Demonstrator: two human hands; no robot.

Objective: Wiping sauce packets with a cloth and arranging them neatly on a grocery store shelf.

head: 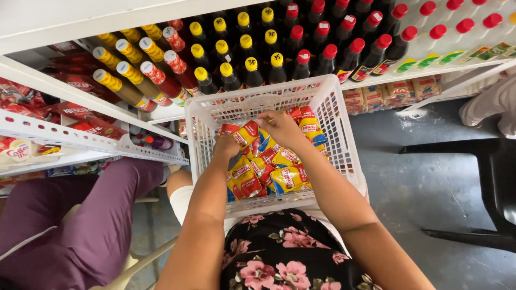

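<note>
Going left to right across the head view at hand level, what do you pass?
Purple-trousered leg → left hand → yellow and red sachets in the white basket → right hand → black chair.

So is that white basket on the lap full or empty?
Partly full. The white basket holds a heap of red and yellow packets across its bottom, well below the rim, with both hands in it.

Left hand (226,146): fingers buried among packets (271,166), grip not visible.
Packets: lower layers hidden under upper ones and both hands.
Basket (338,134): near rim covered by forearms and dress.
Bottles (252,59): bodies hidden behind basket; top rows cut off.
Chair (484,177): cut by right edge.
Seated person (80,225): only purple legs in frame.
</note>
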